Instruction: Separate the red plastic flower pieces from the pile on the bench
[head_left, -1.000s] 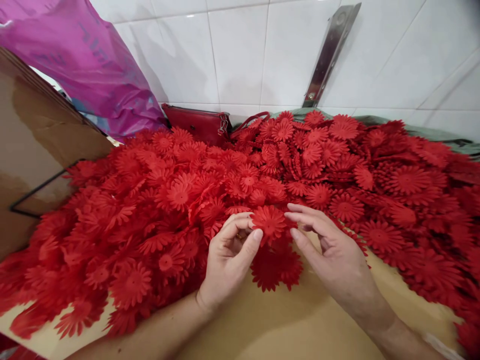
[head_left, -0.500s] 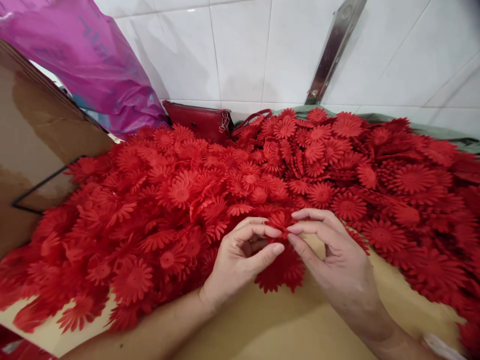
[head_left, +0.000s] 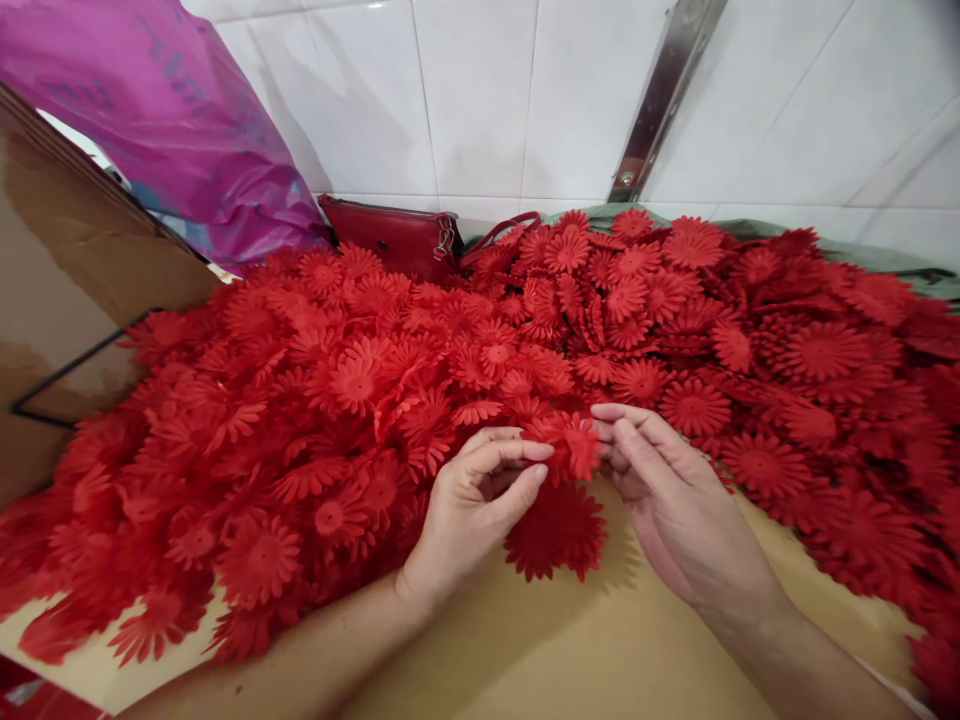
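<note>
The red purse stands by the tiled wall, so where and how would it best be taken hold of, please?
I would pinch the top edge of the red purse, coming down from above. That long edge shows clearly, while the red flowers heaped in front hide its lower part and the tiled wall rises behind, probably leaving little room there.

Left grip (head_left: pixel 476 505), right grip (head_left: pixel 679 505); red petals (head_left: pixel 580 448) between; heap (head_left: pixel 356 380) behind

Prob. a wkshp, w/ heaped red flowers (head_left: pixel 358 378).
</note>
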